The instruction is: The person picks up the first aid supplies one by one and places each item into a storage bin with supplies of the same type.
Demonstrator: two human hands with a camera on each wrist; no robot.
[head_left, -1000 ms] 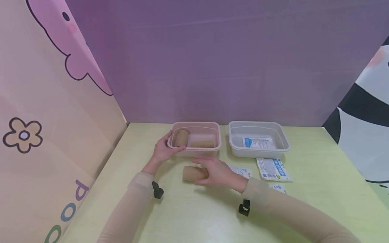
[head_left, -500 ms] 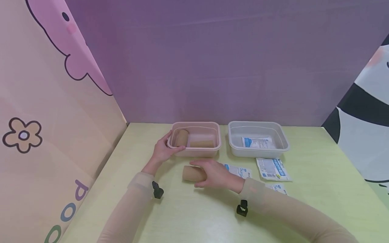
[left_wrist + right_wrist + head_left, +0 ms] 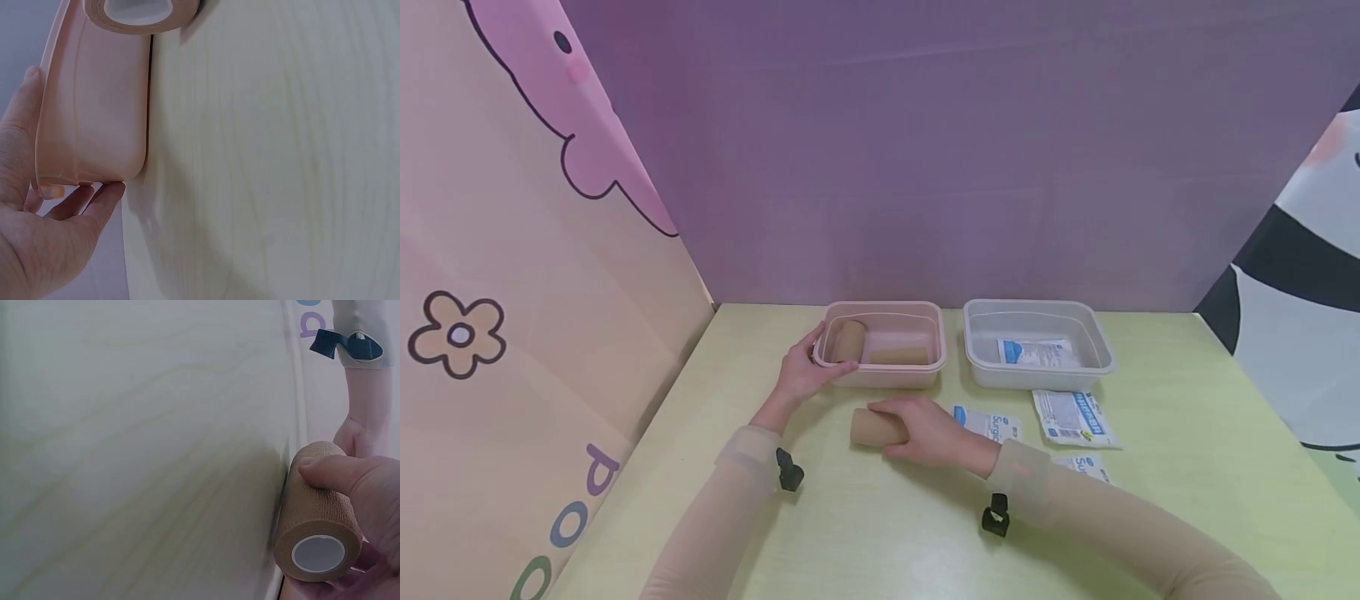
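Two hands work: the right hand grips a tan bandage roll, half hiding it; the left hand clasps the pink tub's corner.

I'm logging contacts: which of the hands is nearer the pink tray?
Left. The left hand grips the pink tray at its left corner; the right hand holds a bandage roll just before it.

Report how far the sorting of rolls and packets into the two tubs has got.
Done: two tan rolls lie in the pink tub, and one packet lies in the grey tub. In hand: the right hand grips a third roll on the table, and the left hand holds the pink tub's corner. Left: three packets lie loose on the table.
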